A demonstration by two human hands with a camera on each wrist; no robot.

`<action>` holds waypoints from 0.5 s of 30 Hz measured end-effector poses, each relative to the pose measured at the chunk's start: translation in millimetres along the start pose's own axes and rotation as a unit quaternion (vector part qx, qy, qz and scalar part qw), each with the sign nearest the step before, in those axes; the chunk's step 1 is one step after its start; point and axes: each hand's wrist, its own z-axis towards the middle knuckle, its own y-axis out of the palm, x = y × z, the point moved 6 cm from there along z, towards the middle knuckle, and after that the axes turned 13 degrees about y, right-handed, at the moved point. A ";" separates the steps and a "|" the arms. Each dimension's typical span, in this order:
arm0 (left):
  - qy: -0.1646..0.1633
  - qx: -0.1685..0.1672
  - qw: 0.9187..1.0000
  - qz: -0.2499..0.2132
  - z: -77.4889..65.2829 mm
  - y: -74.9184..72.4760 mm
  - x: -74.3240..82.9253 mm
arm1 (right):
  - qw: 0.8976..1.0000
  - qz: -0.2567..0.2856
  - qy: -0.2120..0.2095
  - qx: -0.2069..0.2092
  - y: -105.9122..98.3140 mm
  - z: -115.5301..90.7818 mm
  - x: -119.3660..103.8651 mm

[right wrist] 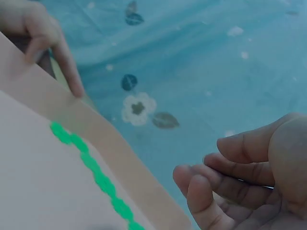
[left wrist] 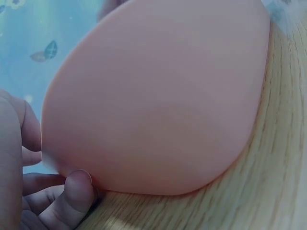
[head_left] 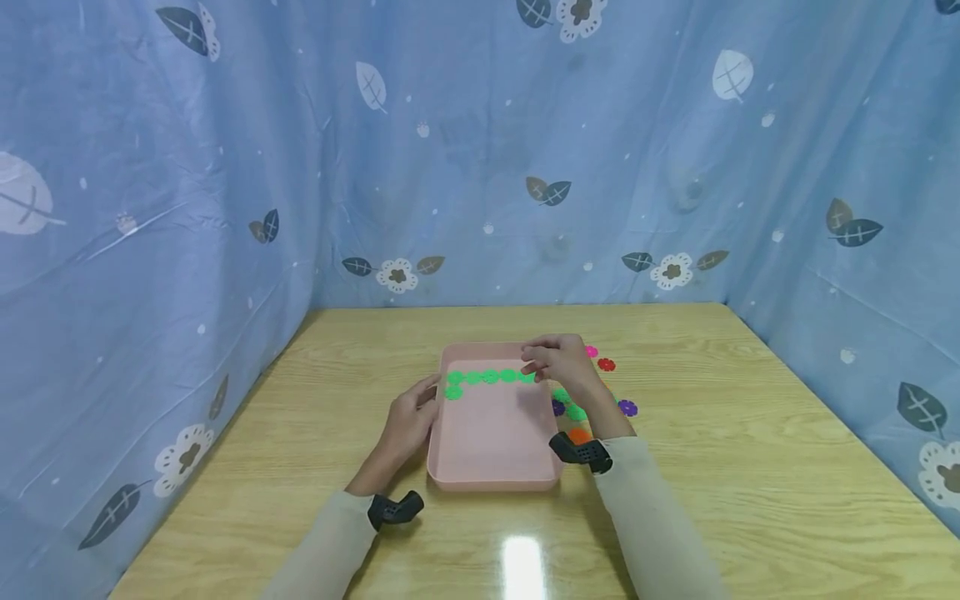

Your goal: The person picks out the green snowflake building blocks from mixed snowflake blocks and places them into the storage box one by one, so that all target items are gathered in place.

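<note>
A shallow pink tray lies on the table. Along its far end runs a row of several green flower-shaped pieces, with one more green piece just below the row's left end. At the tray's left side, my left hand grips the wall; in the left wrist view the thumb lies against the outer wall. My right hand is over the tray's far right corner. In the right wrist view its fingers are loosely bent, and I see nothing held between them.
Right of the tray, partly behind my right arm, loose flower pieces lie on the wooden table: green, purple, red, pink and orange. A blue patterned curtain surrounds the table's back and sides.
</note>
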 end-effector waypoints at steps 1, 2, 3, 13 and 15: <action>0.000 0.001 1.000 0.000 0.7 -0.5 0.1 | 1.000 -0.004 0.003 0.007 -5.1 0.1 0.7; 0.001 0.002 1.000 0.001 1.5 -1.0 0.1 | 1.000 -0.012 0.003 0.013 -9.9 0.1 1.5; 0.001 0.002 1.000 0.001 2.2 -1.3 -0.1 | 1.000 -0.021 0.003 0.017 -14.5 0.2 2.5; -0.003 -0.004 1.000 -0.008 2.8 1.5 -3.6 | 0.983 -0.177 0.041 0.038 -50.1 1.5 22.9; -0.003 -0.003 1.000 -0.010 2.0 1.0 -3.3 | 0.976 -0.211 0.044 0.037 -53.0 1.2 25.6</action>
